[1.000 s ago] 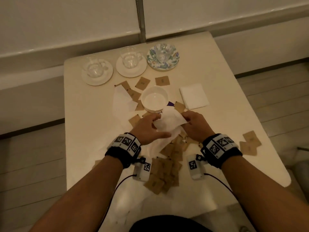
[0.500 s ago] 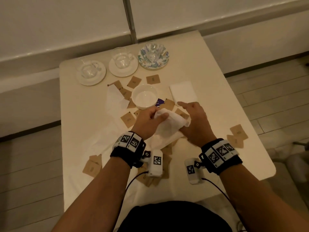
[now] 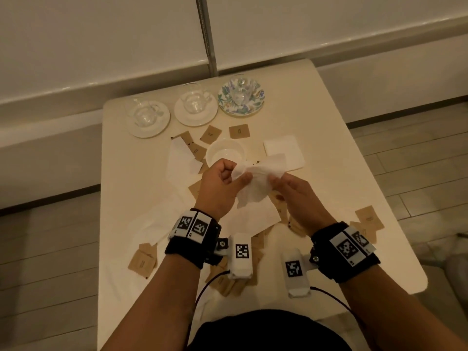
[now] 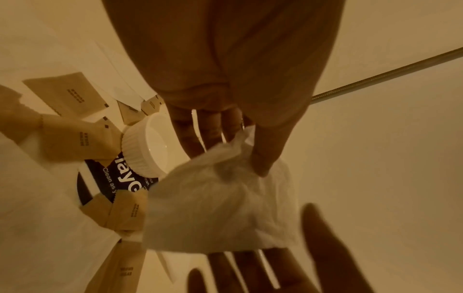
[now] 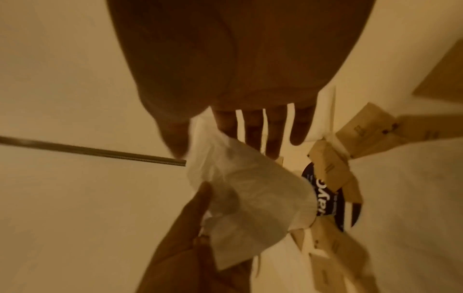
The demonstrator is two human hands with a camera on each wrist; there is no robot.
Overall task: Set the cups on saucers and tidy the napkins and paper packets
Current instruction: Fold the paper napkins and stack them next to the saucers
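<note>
The purple packet (image 4: 120, 180) lies half hidden under the ramekin (image 4: 148, 142), its lettering cut off.

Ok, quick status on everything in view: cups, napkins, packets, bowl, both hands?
Glass cups: three, each upright on a saucer.
Held napkin: crumpled, lifted off the table.
Left hand: pinches the napkin.
Right hand: pinches the napkin's other end.
Folded napkin: flat on the table.
White bowl: upright, empty.
Brown packets: scattered loose.
</note>
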